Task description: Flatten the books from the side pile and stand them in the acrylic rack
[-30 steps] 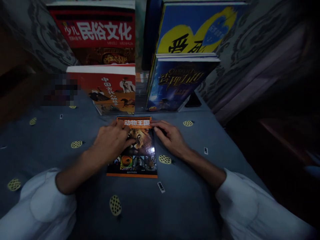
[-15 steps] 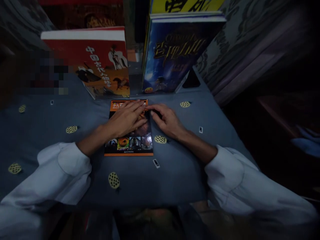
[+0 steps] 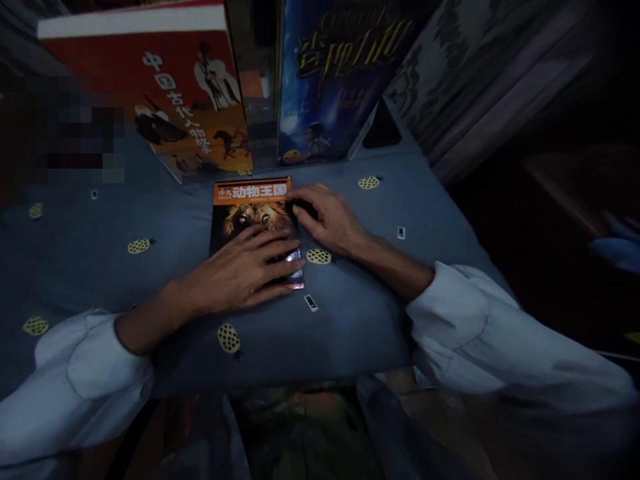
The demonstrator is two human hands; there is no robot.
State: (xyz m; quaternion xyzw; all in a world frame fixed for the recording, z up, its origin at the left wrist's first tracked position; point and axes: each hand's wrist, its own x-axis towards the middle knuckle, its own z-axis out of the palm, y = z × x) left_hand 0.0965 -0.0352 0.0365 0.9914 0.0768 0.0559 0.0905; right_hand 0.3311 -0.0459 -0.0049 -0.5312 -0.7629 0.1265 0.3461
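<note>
A small book (image 3: 259, 192) with an orange title band and a lion's face on its dark cover lies closed on the grey-blue cloth. Across its lower half rests my left hand (image 3: 255, 265), palm down, fingers spread and flat. That hand hides the lion's lower face and most of the small pictures below. At the upper right edge is my right hand (image 3: 325, 215), index fingertip on the cover's corner. Its thumb points at the same edge, apart from the index finger; the other fingers are partly hidden behind.
Behind the small book stand a red book (image 3: 200, 87) on the left and a blue book (image 3: 325, 87) on the right, both upright. A dark flat object (image 3: 383, 127) lies beside the blue book. Patterned curtains (image 3: 450, 73) hang at the right. The cloth (image 3: 360, 313) has pineapple prints.
My left hand has slid down the cover toward me, uncovering the title and the lion's eyes. My right hand stays by the upper right corner. The view has tilted down slightly.
</note>
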